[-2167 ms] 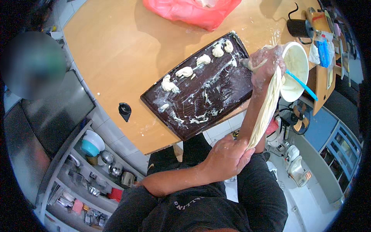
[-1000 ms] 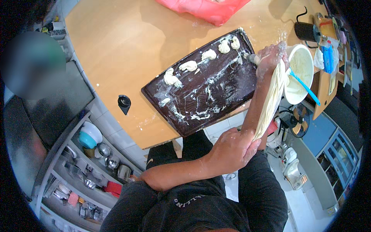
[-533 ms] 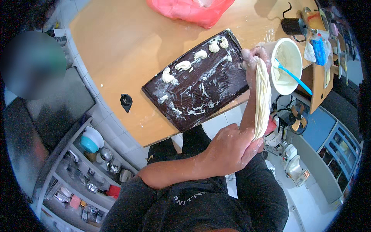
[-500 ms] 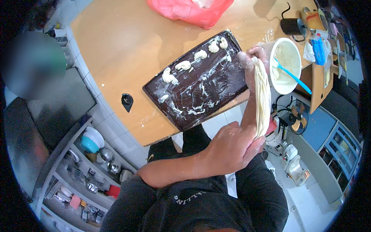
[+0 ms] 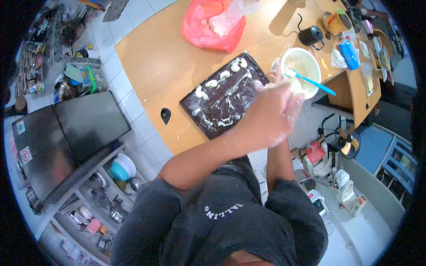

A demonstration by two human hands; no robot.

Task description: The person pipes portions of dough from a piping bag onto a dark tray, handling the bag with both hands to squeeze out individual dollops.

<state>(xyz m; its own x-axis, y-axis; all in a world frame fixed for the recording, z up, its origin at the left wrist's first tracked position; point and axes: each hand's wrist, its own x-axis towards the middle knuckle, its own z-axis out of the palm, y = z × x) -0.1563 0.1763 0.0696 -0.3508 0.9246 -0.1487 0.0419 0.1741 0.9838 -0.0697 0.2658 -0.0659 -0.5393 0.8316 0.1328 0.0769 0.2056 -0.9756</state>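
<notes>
My left hand (image 5: 277, 115) is closed on pale, stretchy dough (image 5: 293, 84), raised in front of my right hand (image 5: 274, 74), which is mostly hidden behind it; the right fingers visible above look curled on that same dough, though much is covered. Both hands are over the right end of a dark rectangular tray (image 5: 208, 115), smeared with white paste and carrying several small creamy mounds (image 5: 212, 83) along its far side. Just right of the hands, a white bowl (image 5: 308, 60) has pale batter inside and a blue spatula (image 5: 321, 87) resting across it.
On the wooden table (image 5: 146, 71) are a pink plastic bag (image 5: 199, 33), a small black cone-shaped item (image 5: 165, 116), a black gooseneck kettle (image 5: 310, 36) and a blue packet (image 5: 348, 54). Shelves with bowls (image 5: 120, 168) stand lower left; white appliances (image 5: 346, 195) lower right.
My left hand has moved up to meet the right, and the long dough strand between them is now mostly hidden. The view has shifted, showing more beyond the table.
</notes>
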